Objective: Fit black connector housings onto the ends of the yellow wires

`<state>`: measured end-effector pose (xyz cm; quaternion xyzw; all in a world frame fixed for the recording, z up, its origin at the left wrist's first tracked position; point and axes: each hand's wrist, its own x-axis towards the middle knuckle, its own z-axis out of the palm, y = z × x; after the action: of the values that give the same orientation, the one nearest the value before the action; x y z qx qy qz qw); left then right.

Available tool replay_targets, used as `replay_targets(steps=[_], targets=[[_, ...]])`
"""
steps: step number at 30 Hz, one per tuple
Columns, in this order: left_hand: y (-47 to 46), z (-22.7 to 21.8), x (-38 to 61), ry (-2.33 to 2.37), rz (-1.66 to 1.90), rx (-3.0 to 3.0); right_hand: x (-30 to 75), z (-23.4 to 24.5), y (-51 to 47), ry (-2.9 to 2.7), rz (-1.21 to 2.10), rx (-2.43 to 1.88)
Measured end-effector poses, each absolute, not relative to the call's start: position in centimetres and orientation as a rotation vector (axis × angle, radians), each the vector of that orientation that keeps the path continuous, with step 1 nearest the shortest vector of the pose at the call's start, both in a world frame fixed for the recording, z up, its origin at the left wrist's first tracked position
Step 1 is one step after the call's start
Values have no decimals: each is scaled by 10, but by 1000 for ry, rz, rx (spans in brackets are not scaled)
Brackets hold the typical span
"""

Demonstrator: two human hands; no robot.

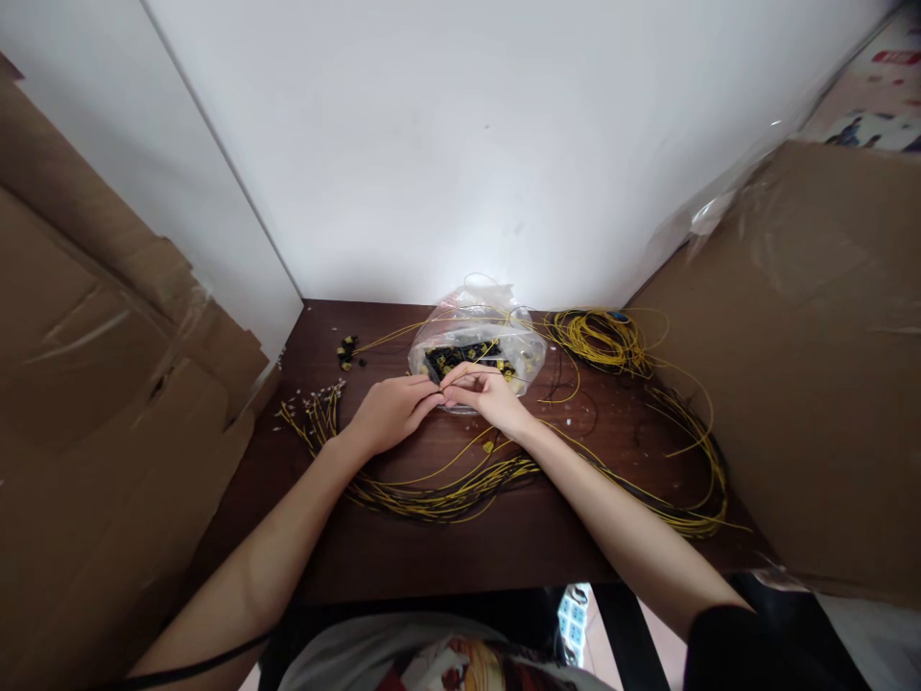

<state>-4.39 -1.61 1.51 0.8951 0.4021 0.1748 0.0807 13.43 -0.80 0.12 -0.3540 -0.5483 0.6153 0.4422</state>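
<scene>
My left hand (399, 411) and my right hand (485, 393) meet fingertip to fingertip above the dark table. Both are closed in a pinch. A thin dark wire runs across the right fingers; whatever small piece sits between the left fingertips is hidden. Just behind the hands lies a clear plastic bag (531, 347), its mouth towards me, holding many small black and yellow parts (460, 355). A long bundle of yellow and black wires (438, 501) curves in front of the hands and passes beneath both forearms. Pale tips show at the bundle's left end (320, 403).
A coil of yellow wire (601, 338) rests at the back right. Several small black and yellow pieces (347, 351) lie at the back left, and a single yellow piece (489, 447) lies near the bundle. Cardboard (93, 384) (806, 365) flanks both sides; a white wall (460, 144) stands behind.
</scene>
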Motion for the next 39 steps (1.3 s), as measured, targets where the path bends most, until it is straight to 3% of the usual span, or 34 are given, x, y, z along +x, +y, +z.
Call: replay_targets(steps=[39], targets=[[-16,16,-43,1201,493,2674,135,-1,-7,-1365,1528,-862]])
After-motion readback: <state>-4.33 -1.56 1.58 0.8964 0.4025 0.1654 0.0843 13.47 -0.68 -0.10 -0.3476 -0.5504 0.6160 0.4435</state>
